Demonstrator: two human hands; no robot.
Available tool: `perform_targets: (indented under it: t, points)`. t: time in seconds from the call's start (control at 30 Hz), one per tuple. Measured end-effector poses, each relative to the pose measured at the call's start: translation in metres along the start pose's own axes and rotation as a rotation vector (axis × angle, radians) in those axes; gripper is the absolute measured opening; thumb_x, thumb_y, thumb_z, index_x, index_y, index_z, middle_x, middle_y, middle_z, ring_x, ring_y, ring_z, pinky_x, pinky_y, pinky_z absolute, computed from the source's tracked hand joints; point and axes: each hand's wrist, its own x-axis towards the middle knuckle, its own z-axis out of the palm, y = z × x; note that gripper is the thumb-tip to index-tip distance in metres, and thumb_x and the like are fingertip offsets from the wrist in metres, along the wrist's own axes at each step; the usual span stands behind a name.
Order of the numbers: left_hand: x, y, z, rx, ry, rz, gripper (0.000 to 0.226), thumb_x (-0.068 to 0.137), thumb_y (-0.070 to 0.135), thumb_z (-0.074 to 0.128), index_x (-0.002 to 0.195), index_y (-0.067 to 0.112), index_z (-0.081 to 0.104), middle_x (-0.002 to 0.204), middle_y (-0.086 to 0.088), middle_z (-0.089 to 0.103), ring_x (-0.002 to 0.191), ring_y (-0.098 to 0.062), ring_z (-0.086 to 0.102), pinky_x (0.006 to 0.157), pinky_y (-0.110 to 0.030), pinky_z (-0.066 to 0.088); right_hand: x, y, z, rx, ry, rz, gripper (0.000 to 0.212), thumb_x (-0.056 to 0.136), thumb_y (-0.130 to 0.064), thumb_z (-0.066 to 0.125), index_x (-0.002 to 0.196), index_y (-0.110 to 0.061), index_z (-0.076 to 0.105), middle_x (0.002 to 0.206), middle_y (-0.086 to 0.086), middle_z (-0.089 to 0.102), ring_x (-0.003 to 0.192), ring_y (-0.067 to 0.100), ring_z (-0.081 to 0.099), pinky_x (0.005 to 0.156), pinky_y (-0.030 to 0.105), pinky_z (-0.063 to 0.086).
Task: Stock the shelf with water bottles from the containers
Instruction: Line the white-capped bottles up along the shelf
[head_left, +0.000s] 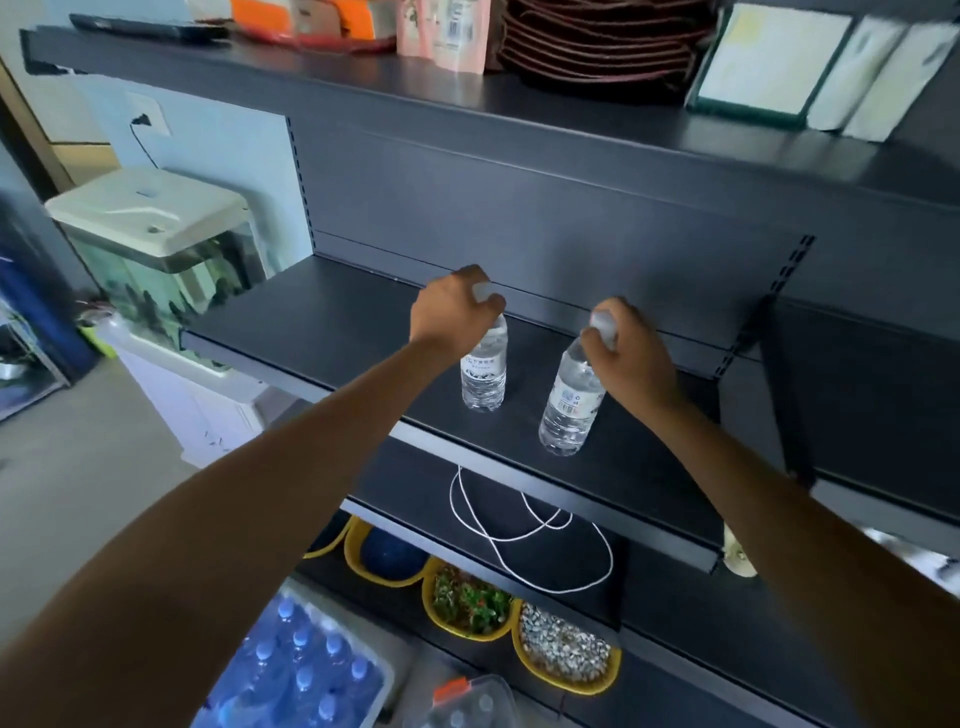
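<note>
Two clear water bottles stand on the dark middle shelf (322, 317). My left hand (449, 312) grips the white cap of the left bottle (484, 371), which is upright. My right hand (626, 345) grips the cap of the right bottle (570, 410), which tilts with its top toward the right. Down at the bottom left, a shrink-wrapped pack of water bottles (301, 670) sits on the floor, and a clear container with an orange clip (467, 701) holds more bottles beside it.
A white cord (530, 530) lies looped on the shelf below. Yellow bowls (563, 652) with gravel and greenery sit on the lowest level. A fish tank (161, 260) stands to the left of the shelf. The top shelf carries boxes, packets and stacked mats (597, 47).
</note>
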Motion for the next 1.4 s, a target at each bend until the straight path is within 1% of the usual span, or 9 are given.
perform_targets:
  t: [0.17,0.3,0.47,0.67,0.83,1.0,1.1,1.2,1.4]
  points:
    - [0.028,-0.022,0.019,-0.167,-0.078,0.105,0.023,0.09,0.034,0.064,0.11,0.023,0.063,0.095,0.0,0.069,0.089,-0.024,0.066,0.073,-0.032,0.052,-0.009,0.012,0.022,0.125,0.082,0.005,0.048,0.087,-0.048,0.051,0.121,-0.014,0.055,0.116,0.001,0.054,0.099,0.017,0.056,0.081,0.03,0.045]
    - [0.038,-0.038,0.039,-0.22,-0.144,0.201,0.033,0.089,0.037,0.069,0.119,0.025,0.064,0.099,-0.001,0.064,0.076,-0.015,0.059,0.076,-0.033,0.053,-0.013,0.028,0.027,0.166,0.06,0.127,0.054,0.089,-0.054,0.05,0.117,-0.009,0.056,0.119,0.011,0.051,0.105,0.029,0.061,0.082,0.057,0.058]
    - [0.024,-0.063,0.062,-0.335,-0.102,0.173,0.053,0.083,0.047,0.073,0.133,0.036,0.058,0.107,0.003,0.044,0.09,-0.006,0.053,0.082,-0.021,0.047,-0.036,0.037,0.04,0.31,0.134,0.181,0.039,0.096,-0.051,0.058,0.117,-0.019,0.057,0.113,-0.017,0.05,0.116,0.03,0.059,0.085,0.061,0.057]
    - [-0.01,-0.101,0.09,-0.416,-0.247,-0.002,0.063,0.069,0.042,0.084,0.121,0.021,0.055,0.114,0.001,0.058,0.109,-0.019,0.057,0.092,-0.046,0.054,-0.07,0.043,0.077,0.427,0.14,0.335,0.067,0.079,-0.023,0.087,0.134,-0.026,0.048,0.128,-0.002,0.063,0.101,-0.007,0.064,0.075,0.012,0.054]
    - [-0.013,-0.11,0.096,-0.439,-0.279,-0.093,0.054,0.072,0.049,0.079,0.112,0.029,0.049,0.104,0.011,0.071,0.091,-0.011,0.07,0.081,-0.045,0.06,-0.058,0.053,0.091,0.49,0.044,0.389,0.065,0.078,-0.01,0.078,0.132,-0.027,0.047,0.12,-0.017,0.067,0.113,0.004,0.067,0.094,0.031,0.056]
    - [-0.016,-0.113,0.097,-0.461,-0.287,-0.092,0.063,0.074,0.047,0.079,0.123,0.031,0.043,0.113,0.011,0.07,0.104,-0.014,0.067,0.088,-0.047,0.058,-0.039,0.046,0.098,0.487,-0.242,0.376,0.064,0.08,-0.01,0.077,0.136,-0.031,0.054,0.126,-0.017,0.068,0.126,0.01,0.061,0.104,0.031,0.051]
    - [-0.02,-0.116,0.1,-0.456,-0.284,-0.104,0.065,0.075,0.043,0.081,0.126,0.03,0.042,0.119,0.009,0.066,0.112,-0.016,0.064,0.091,-0.049,0.057,-0.05,0.031,0.124,0.398,-0.101,0.428,0.071,0.066,-0.025,0.087,0.126,-0.037,0.052,0.123,-0.016,0.063,0.119,0.005,0.061,0.106,0.041,0.05]
    - [-0.02,-0.119,0.099,-0.419,-0.295,-0.09,0.059,0.079,0.039,0.081,0.124,0.024,0.046,0.119,0.005,0.067,0.113,-0.019,0.063,0.091,-0.05,0.056,-0.056,0.019,0.149,0.313,0.067,0.495,0.078,0.061,-0.03,0.09,0.129,-0.019,0.053,0.124,0.002,0.064,0.122,0.025,0.06,0.107,0.055,0.047]
    - [-0.012,-0.141,0.084,-0.257,-0.282,0.072,0.052,0.086,0.039,0.077,0.122,0.015,0.049,0.118,-0.002,0.064,0.111,-0.021,0.061,0.09,-0.047,0.055,-0.04,0.005,0.174,0.365,0.083,0.482,0.07,0.066,-0.028,0.089,0.127,-0.026,0.053,0.121,-0.003,0.068,0.117,0.022,0.064,0.102,0.054,0.052]
